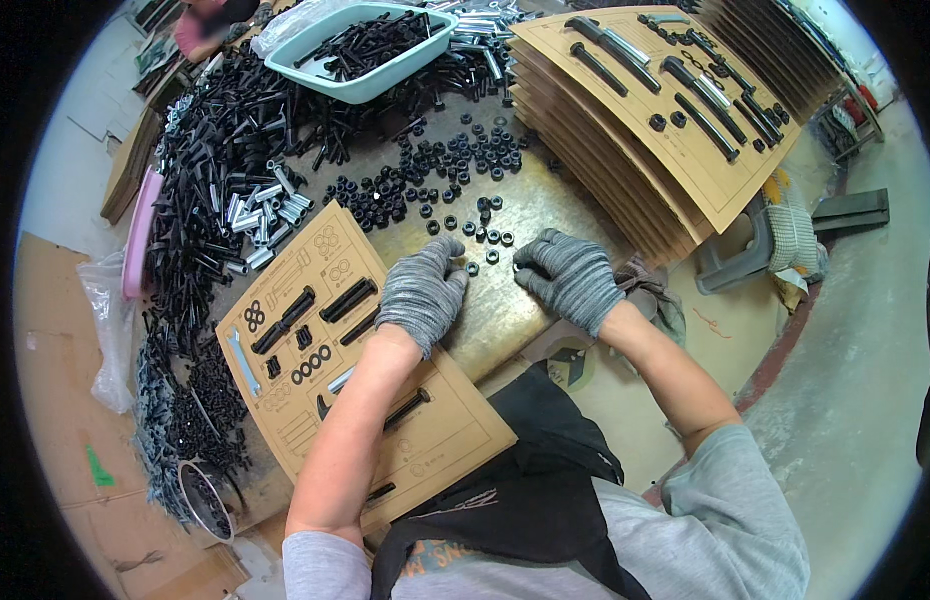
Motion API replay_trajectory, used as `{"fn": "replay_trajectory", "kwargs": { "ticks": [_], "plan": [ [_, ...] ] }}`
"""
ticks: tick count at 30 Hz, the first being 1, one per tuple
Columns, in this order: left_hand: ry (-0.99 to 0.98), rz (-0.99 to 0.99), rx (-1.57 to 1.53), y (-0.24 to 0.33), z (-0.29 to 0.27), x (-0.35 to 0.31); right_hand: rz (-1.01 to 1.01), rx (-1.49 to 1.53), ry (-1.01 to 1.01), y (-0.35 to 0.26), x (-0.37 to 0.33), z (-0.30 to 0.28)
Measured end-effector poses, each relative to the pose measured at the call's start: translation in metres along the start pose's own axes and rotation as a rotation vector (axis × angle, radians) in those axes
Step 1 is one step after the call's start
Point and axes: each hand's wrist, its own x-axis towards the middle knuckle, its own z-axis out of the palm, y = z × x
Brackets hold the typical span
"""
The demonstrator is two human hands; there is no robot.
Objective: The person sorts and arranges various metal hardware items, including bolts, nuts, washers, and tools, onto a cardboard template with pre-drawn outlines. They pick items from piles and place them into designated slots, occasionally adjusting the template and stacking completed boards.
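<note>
Both my hands wear grey knit gloves over the metal tabletop (pixel 515 320). My left hand (pixel 423 292) is closed above the right edge of a printed cardboard sheet (pixel 455 420), its fingertips beside loose black nuts (pixel 472 269); whatever lies in its fingers is hidden. My right hand (pixel 570 280) is closed with the fingertips pinched downward near the same nuts; a dark bit shows at the fingertips, too small to name. On the sheet lie black bolts (pixel 347 300), black washers (pixel 311 365) and a flat silver wrench (pixel 244 362). My left forearm covers part of it.
A heap of black bolts (pixel 220 150) and silver sleeves (pixel 270 215) fills the left and back. A pale blue basin (pixel 360 88) of bolts sits on it. At right rises a cardboard stack (pixel 605 150) with parts on top. Another person (pixel 205 30) is at the far left.
</note>
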Motion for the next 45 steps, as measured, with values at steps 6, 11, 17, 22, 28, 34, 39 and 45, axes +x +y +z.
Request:
{"fn": "replay_trajectory", "kwargs": {
  "ticks": [6, 11, 17, 22, 28, 34, 39, 45],
  "plan": [
    [0.031, 0.084, 0.22, -0.006, 0.0, 0.005, 0.043, -0.046, -0.04, -0.014, 0.016, 0.01],
    [0.057, 0.134, 0.235, -0.002, 0.019, 0.001, 0.029, -0.171, -0.205, -0.035, 0.038, 0.013],
    [-0.006, 0.066, 0.246, 0.005, 0.01, 0.004, 0.045, -0.285, -0.26, -0.043, 0.053, 0.01],
    [0.31, 0.146, 0.112, -0.055, -0.077, -0.022, 0.29, 0.35, -0.274, -0.04, 0.064, 0.006],
    [0.267, -0.195, 0.252, -0.123, -0.121, -0.009, 0.041, 0.35, -0.196, -0.118, 0.139, 0.055],
    [0.185, -0.282, 0.314, -0.114, -0.11, 0.016, 0.059, -0.099, -0.245, -0.148, 0.198, 0.095],
    [-0.012, -0.022, 0.335, -0.136, -0.132, 0.014, -0.044, -0.061, -0.368, -0.142, 0.199, 0.097],
    [-0.027, -0.035, 0.18, -0.138, -0.139, 0.013, -0.144, -0.047, -0.452, -0.138, 0.2, 0.089]
  ]
}}
